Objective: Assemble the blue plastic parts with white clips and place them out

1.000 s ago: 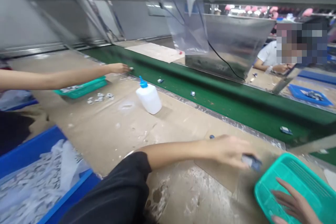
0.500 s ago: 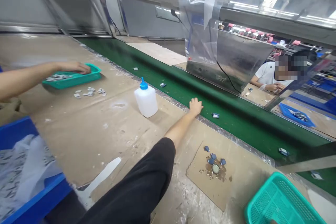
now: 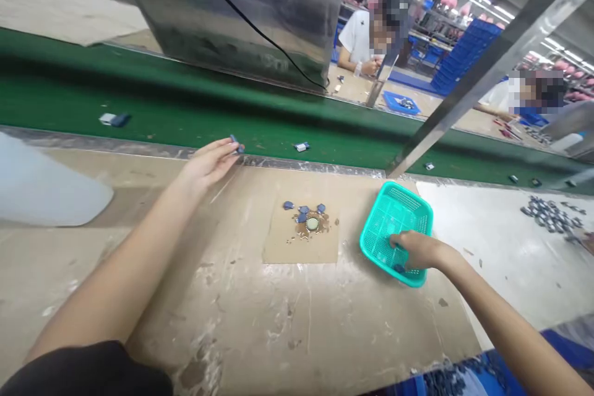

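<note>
Left hand (image 3: 211, 163) has a small blue piece (image 3: 237, 145) pinched, right by the green belt's (image 3: 185, 127) near edge!
The piece looks tilted, well left of the teal basket (image 3: 394, 210); right hand (image 3: 415, 249) dips in there, grip unclear, cardboard square (image 3: 278, 250) between.
</note>
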`<state>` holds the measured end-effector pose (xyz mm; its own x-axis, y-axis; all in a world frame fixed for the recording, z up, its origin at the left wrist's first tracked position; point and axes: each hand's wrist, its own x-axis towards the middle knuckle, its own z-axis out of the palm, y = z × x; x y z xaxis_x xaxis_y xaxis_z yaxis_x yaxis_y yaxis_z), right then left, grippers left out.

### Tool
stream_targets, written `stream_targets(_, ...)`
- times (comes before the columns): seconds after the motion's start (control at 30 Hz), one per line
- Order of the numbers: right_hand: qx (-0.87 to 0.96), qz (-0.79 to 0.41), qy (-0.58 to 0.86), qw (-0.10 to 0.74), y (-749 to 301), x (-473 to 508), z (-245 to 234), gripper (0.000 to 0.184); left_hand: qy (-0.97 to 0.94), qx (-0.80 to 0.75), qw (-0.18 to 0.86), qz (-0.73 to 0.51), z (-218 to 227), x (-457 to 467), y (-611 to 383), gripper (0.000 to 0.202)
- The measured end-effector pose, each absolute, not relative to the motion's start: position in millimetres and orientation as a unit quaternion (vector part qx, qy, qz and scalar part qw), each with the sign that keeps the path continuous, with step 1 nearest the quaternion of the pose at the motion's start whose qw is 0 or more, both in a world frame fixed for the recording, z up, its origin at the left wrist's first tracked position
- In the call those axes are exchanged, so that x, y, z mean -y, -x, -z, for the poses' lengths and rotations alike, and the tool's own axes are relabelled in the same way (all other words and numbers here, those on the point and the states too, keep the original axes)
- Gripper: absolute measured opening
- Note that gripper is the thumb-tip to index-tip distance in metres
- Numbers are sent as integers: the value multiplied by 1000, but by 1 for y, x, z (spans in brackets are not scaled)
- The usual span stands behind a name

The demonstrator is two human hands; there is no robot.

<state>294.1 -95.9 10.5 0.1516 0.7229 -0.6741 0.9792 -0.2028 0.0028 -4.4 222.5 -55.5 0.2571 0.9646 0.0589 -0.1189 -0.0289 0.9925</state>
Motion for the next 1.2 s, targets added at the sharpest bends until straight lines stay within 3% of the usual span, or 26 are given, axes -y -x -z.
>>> stream_targets(0.2, -620, 275, -702, 218, -280, 107, 7, 40, -379, -388, 726, -423, 46, -182, 1, 12)
stream_targets(0.3, -657, 264, -691, 149, -284, 112, 11, 32, -369, -374, 746, -410, 37, -158, -9, 6)
stream_targets(0.6, -639, 243, -730, -22, -286, 111, 22, 16, -481, -313, 773, -273, 16, -89, -32, 33)
stream_targets(0.7, -586, 333, -721, -160, -288, 105, 18, 16, -457, -262, 823, -210, 12, -75, -32, 26)
stream_targets(0.83, -473, 391, -651, -447, -274, 86, 3, 16, -403, -189, 883, -150, 5, -61, -30, 23)
stream_targets(0.93, -425, 435, -571, -552, -247, 67, -12, 18, -426, -169, 877, -141, 1, -53, -30, 23)
stream_targets(1.03, -434, 472, -528, -556, -220, 50, -21, 15, -503, -187, 833, -135, -2, -50, -29, 28)
stream_targets(1.2, -511, 413, -564, -501, -205, 27, 0, 11, -547, -239, 772, -218, -3, -63, -26, 29)
